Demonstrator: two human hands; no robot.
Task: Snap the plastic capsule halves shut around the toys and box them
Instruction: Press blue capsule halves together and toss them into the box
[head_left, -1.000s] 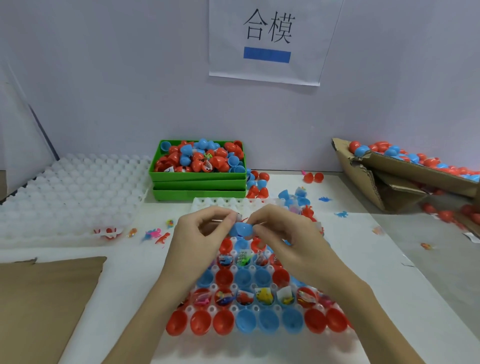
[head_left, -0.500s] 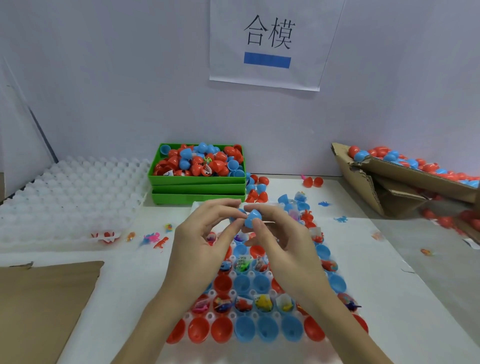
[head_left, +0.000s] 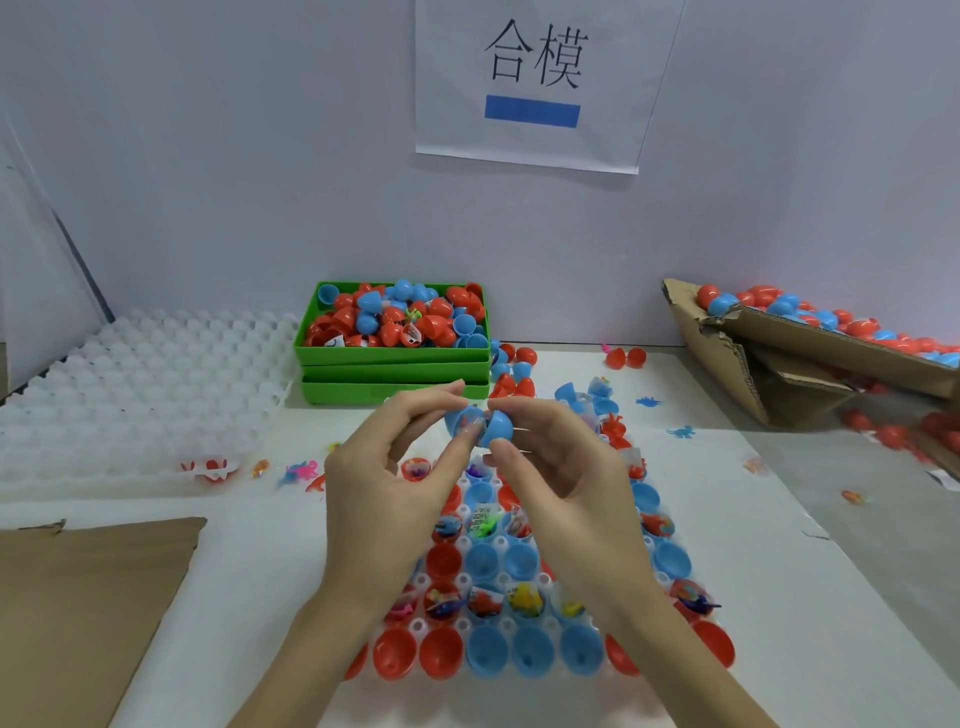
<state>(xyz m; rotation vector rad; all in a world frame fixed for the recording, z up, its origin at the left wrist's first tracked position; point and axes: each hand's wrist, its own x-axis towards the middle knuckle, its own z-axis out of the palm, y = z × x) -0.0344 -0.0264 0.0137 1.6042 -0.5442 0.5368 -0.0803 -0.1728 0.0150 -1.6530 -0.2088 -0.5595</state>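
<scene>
Head view: both hands are raised above the tray (head_left: 498, 545) of red and blue cups on the bench (head_left: 779, 571). The left hand (head_left: 384, 499) pinches one blue capsule half (head_left: 464, 420) in its fingers; the right hand (head_left: 566, 483) pinches the other half (head_left: 500, 427), the two halves touching. A wall sheet (head_left: 535, 78) reads "合模" over a blue bar.
</scene>
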